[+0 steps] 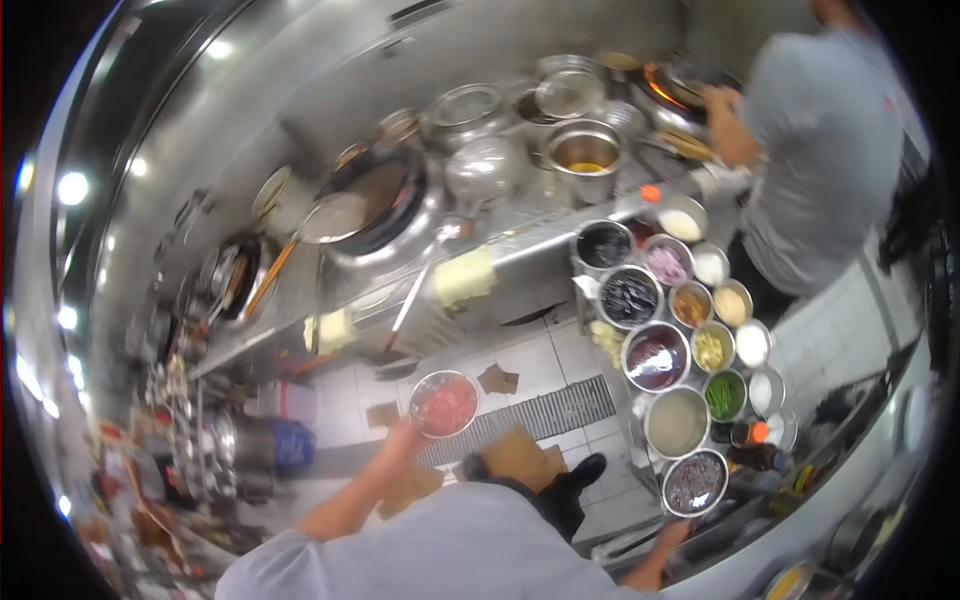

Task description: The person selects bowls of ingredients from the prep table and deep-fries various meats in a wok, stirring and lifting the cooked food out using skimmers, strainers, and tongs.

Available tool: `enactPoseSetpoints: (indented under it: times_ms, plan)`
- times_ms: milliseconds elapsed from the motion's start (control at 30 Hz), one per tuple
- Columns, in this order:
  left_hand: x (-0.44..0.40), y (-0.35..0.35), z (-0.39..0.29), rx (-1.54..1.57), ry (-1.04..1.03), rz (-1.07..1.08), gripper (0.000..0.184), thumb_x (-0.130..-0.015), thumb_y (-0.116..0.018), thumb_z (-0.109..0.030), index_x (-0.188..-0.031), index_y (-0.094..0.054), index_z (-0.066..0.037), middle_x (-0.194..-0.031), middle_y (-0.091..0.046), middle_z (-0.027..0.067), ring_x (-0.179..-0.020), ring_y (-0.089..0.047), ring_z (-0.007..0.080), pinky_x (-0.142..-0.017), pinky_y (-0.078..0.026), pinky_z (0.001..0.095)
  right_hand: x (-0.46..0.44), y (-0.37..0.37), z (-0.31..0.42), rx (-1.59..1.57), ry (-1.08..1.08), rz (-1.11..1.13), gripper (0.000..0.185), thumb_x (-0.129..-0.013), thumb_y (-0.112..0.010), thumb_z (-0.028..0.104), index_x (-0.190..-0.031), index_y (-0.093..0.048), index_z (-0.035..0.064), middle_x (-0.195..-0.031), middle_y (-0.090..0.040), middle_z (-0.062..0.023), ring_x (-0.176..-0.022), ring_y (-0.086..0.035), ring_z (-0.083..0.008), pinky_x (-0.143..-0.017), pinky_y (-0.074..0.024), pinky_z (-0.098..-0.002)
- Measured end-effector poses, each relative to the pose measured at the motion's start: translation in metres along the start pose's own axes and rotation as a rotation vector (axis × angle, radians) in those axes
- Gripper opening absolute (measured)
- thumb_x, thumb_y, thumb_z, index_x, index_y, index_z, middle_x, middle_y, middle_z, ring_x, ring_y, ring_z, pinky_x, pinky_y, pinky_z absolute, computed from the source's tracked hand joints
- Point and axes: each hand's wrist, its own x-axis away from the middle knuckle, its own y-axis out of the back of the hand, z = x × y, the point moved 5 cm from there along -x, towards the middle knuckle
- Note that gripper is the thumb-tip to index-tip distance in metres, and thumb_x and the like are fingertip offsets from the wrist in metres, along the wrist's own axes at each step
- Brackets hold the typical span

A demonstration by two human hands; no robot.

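Note:
My left hand (403, 440) grips the rim of a round metal bowl (443, 404) of pink, raw-looking meat, held out over the floor. At the lower right, my right hand (676, 532) is beside the bottom edge of a bowl of dark reddish contents (694, 482); its fingers are mostly hidden. Above that bowl stand a pot of cloudy liquid (677, 423) and a pot of dark red sauce (656, 357). Smaller containers beside them hold chopped greens (725, 395), yellow pieces (712, 347) and white contents (753, 343).
A wok (385, 200) with a strainer (336, 218) sits on the stove counter ahead. Long handles stick out over its front edge. At the upper right a co-worker (825, 150) stands by a flaming wok (680, 88). Cardboard (515, 458) lies on the tiled floor.

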Motion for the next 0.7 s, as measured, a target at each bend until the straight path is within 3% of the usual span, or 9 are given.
enactPoseSetpoints:
  times_ms: [33,200,300,333,367,433,500,567,700]
  plan:
    - [0.003,0.014,-0.006,0.01,-0.024,0.011,0.03,-0.09,-0.045,-0.005,-0.119,-0.048,0.0,-0.113,-0.058,0.0143,-0.1,-0.063,0.0264,-0.084,-0.057,0.0396,0.028,-0.014,0.002,0.061,-0.13,0.208,0.044,-0.084,-0.065,0.026,-0.119,-0.054,0.0029,-0.108,-0.062,-0.0254,-0.098,-0.06,-0.0434,-0.082,-0.049,-0.0485]
    - [-0.007,0.128,-0.031,0.088,-0.089,-0.056,0.021,-0.089,-0.045,-0.004,-0.109,-0.05,-0.002,-0.109,-0.059,0.0122,-0.098,-0.063,0.0244,-0.082,-0.057,0.0404,0.134,0.034,0.211,0.354,0.226,0.473,0.043,-0.082,-0.067,0.029,-0.112,-0.054,0.0009,-0.1,-0.063,-0.024,-0.089,-0.062,-0.0403,-0.077,-0.0486,-0.0484]
    - [-0.003,0.179,-0.074,0.061,-0.161,-0.116,0.015,-0.089,-0.045,-0.005,-0.103,-0.051,-0.003,-0.105,-0.06,0.01,-0.095,-0.063,0.022,-0.08,-0.057,0.0394,0.144,0.087,0.334,0.138,0.671,-0.131,0.032,-0.079,-0.069,0.024,-0.098,-0.058,0.0006,-0.077,-0.061,-0.0186,-0.075,-0.058,-0.0417,-0.069,-0.0464,-0.0483]
    - [-0.007,0.199,-0.085,0.066,-0.222,-0.102,0.015,-0.089,-0.045,-0.005,-0.103,-0.052,-0.003,-0.103,-0.06,0.0091,-0.094,-0.063,0.0212,-0.079,-0.057,0.0388,0.142,0.121,0.388,0.012,0.557,-0.003,0.028,-0.078,-0.069,0.019,-0.094,-0.058,-0.0013,-0.076,-0.06,-0.0199,-0.072,-0.056,-0.0432,-0.068,-0.0456,-0.0472]
    - [-0.011,0.217,-0.097,0.072,-0.288,-0.091,0.014,-0.09,-0.046,-0.006,-0.102,-0.052,-0.004,-0.101,-0.06,0.0083,-0.094,-0.063,0.0204,-0.078,-0.057,0.0381,0.136,0.142,0.422,-0.094,0.611,-0.081,0.022,-0.081,-0.067,0.015,-0.091,-0.057,-0.0019,-0.072,-0.059,-0.0161,-0.071,-0.06,-0.0335,-0.063,-0.0481,-0.0392]
    - [-0.024,0.249,-0.115,0.091,-0.284,-0.105,0.015,-0.09,-0.045,-0.006,-0.104,-0.052,-0.003,-0.101,-0.06,0.0084,-0.093,-0.063,0.0201,-0.079,-0.057,0.0383,0.132,0.183,0.475,-0.435,0.2,0.225,0.019,-0.084,-0.065,0.013,-0.093,-0.057,-0.0015,-0.077,-0.059,-0.011,-0.077,-0.063,-0.022,-0.06,-0.0507,-0.0317]
    - [-0.03,0.271,-0.142,0.14,-0.336,-0.065,0.016,-0.091,-0.045,-0.007,-0.105,-0.051,-0.003,-0.103,-0.06,0.0089,-0.093,-0.063,0.0202,-0.079,-0.056,0.0388,0.116,0.197,0.492,-0.783,0.349,0.295,0.02,-0.086,-0.063,0.012,-0.101,-0.056,-0.0004,-0.092,-0.06,-0.0097,-0.085,-0.064,-0.0168,-0.059,-0.0525,-0.0264]
    - [-0.037,0.288,-0.169,0.16,-0.365,-0.048,0.017,-0.092,-0.045,-0.008,-0.106,-0.051,-0.001,-0.103,-0.06,0.0093,-0.094,-0.063,0.0206,-0.08,-0.057,0.0392,0.149,0.228,0.559,-0.966,0.3,0.466,0.036,-0.087,-0.062,0.011,-0.118,-0.049,0.0005,-0.101,-0.057,-0.0103,-0.085,-0.064,-0.0205,-0.059,-0.0541,-0.0287]
    - [-0.059,0.296,-0.223,0.159,-0.404,0.106,0.023,-0.09,-0.048,-0.008,-0.11,-0.054,0.001,-0.108,-0.059,0.0125,-0.101,-0.061,0.0231,-0.079,-0.058,0.039,0.162,0.202,0.714,-1.325,0.44,1.029,0.062,-0.088,-0.062,0.016,-0.14,-0.03,0.0043,-0.108,-0.057,-0.0107,-0.087,-0.062,-0.0166,-0.061,-0.0529,-0.0259]
